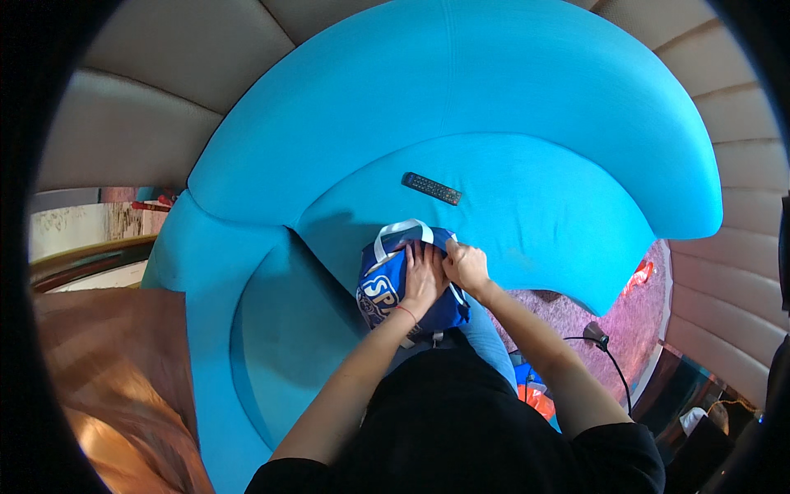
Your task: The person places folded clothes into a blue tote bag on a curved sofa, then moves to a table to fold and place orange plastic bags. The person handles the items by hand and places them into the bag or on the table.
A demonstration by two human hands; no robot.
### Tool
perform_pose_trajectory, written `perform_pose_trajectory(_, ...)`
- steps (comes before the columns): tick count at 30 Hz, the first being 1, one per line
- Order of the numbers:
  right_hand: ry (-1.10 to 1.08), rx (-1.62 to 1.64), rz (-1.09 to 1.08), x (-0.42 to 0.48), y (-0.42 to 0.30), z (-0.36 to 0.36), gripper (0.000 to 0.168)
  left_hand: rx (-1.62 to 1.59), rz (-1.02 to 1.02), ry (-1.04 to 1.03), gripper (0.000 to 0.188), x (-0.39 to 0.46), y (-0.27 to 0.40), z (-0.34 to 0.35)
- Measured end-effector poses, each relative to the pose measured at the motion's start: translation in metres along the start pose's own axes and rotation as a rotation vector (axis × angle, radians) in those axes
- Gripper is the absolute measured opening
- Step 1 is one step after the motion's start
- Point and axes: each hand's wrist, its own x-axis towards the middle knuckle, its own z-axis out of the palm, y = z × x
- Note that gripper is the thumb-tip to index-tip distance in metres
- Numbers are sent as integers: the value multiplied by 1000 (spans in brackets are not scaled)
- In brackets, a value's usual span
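A blue bag (384, 287) with white straps and printed lettering rests against me at the front edge of the turquoise sofa seat (518, 185). My left hand (424, 275), with a thin red string on its wrist, lies flat on the bag's upper side, fingers spread and pointing away from me. Beside it, my right hand (466, 265) is closed on the bag's right upper edge, thumb side up. One white strap arches up behind the left fingers. What is inside the bag is hidden. A black remote control (432, 188) lies on the seat beyond the bag.
The sofa's curved backrest (457, 74) rises behind the seat. A second seat section (296, 321) is at the left, near a brown cloth (117, 383). At the right are a pink carpet (617, 309), a black cable (618, 370) and red-orange plastic (537, 402).
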Motion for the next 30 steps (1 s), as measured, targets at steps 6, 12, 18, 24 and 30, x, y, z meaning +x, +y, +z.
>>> perform_pose_trajectory(6, -451, -197, 344, -77, 24, -1, 30, 25, 27, -1, 66, 8, -14, -12)
perform_pose_trajectory(12, -517, 5, 490, -115, 41, 38, 40, 12, 22, 41, 57, 12, 6, -23)
perform_pose_trajectory(18, -391, -47, 16, -103, 50, 50, 29, -103, 42, -71, 78, -30, 29, -41)
perform_pose_trajectory(24, -314, -65, -210, -56, 52, 33, 25, -57, -71, -84, 81, -14, 22, -28)
perform_pose_trajectory(30, -391, 91, 7, -33, 44, 8, 32, 4, -98, 4, 64, 3, 19, -13)
